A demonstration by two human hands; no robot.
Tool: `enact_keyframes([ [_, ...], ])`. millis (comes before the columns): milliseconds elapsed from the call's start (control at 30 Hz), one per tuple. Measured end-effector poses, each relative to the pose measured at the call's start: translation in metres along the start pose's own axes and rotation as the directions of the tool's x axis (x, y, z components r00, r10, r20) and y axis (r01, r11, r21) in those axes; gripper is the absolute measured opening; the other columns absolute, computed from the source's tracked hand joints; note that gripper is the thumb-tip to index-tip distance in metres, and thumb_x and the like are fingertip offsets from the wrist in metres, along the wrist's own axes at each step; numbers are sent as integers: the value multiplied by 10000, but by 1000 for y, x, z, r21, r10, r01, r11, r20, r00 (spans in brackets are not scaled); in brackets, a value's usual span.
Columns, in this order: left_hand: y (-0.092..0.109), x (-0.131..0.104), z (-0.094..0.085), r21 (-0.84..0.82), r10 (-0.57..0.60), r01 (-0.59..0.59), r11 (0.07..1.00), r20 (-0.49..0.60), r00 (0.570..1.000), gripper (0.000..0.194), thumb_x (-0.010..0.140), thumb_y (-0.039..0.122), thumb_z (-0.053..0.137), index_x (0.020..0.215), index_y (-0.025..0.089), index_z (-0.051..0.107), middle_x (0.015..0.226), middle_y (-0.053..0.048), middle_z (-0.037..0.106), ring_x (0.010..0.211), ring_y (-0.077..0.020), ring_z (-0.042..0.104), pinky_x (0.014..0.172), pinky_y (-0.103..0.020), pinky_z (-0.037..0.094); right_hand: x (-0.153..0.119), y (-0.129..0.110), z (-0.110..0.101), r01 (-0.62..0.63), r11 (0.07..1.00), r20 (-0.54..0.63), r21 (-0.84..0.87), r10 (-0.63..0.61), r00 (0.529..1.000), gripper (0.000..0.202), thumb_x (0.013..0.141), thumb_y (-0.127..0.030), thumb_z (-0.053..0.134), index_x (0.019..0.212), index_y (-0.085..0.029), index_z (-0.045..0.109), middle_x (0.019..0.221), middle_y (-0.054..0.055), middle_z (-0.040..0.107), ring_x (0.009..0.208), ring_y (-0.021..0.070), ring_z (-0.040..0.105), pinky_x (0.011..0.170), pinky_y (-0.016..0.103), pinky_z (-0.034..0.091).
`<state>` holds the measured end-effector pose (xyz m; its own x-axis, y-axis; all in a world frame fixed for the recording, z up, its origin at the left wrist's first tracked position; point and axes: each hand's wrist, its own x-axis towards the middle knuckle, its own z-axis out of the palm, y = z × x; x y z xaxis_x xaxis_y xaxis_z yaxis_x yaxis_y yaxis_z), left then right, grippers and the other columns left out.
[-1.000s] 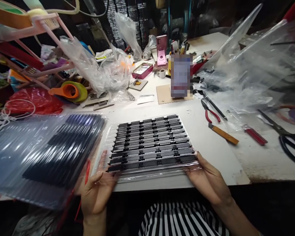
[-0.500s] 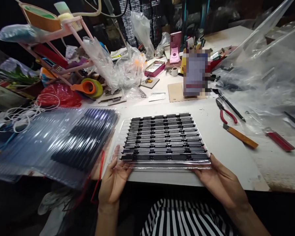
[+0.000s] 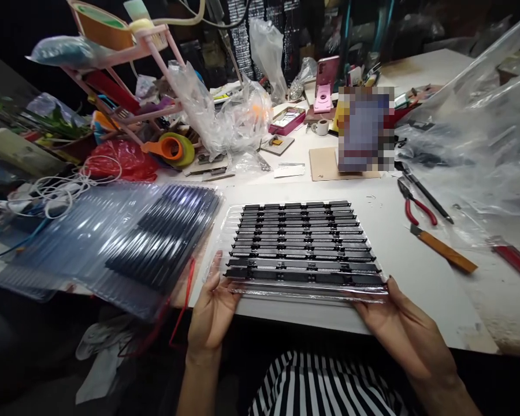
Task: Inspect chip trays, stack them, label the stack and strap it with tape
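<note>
Seen from a head-worn camera looking down, a person in a black-and-white striped garment sits at a cluttered white worktable (image 3: 398, 242) and holds a clear plastic tray (image 3: 305, 289) by its two near corners. Both hands are closed in a light grip on it: the left hand (image 3: 211, 309) pinches the near left corner with the thumb on top, and the right hand (image 3: 405, 326) grips the near right corner the same way. Filling the tray are rows of long black connector strips (image 3: 305, 245), lying side by side and parallel to the table's front edge. It sits at the front of the table, directly before the person, its near edge reaching slightly past the table edge; whether that edge is lifted or resting cannot be told. Just to the left lies a stack of similar clear trays (image 3: 112, 242), tilted and overhanging the table, with dark strips showing through. To the right, well apart from the tray, lie red-handled pliers (image 3: 413, 208), a knife with a wooden handle (image 3: 444, 256) and loose plastic sheeting (image 3: 472, 138). Further back are a crumpled clear bag (image 3: 225, 115), an orange tape roll (image 3: 171, 148) and a pink rack (image 3: 130, 63). As a judgement, the step in hand is positioning the filled tray squarely; any next move calls for keeping it level with even pressure from both hands, since the strips appear to sit loose in their rows.
</note>
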<state>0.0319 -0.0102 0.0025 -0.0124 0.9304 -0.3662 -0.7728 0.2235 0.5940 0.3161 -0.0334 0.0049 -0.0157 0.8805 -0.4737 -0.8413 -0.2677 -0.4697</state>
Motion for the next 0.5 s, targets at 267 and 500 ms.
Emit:
enact_keyframes([
  [267, -2, -2, 4, -25, 14, -15, 1000, -47, 999, 523, 889, 128, 434, 1387, 265, 350, 1122, -69, 648, 972, -169, 627, 911, -372, 472, -1, 0, -6, -10, 995, -108, -100, -1, 994, 334, 887, -328, 461, 1206, -344, 561, 1327, 18, 520, 1226, 255, 463, 875, 476, 537],
  [500, -3, -4, 3, -102, 17, -20, 995, -27, 999, 539, 886, 120, 434, 1394, 267, 328, 1042, -42, 667, 879, -145, 638, 852, -328, 484, 17, -2, -57, 2, 970, -135, -245, -36, 990, 410, 868, -398, 490, 1270, -322, 512, 1335, 3, 512, 1261, 240, 425, 979, 494, 467],
])
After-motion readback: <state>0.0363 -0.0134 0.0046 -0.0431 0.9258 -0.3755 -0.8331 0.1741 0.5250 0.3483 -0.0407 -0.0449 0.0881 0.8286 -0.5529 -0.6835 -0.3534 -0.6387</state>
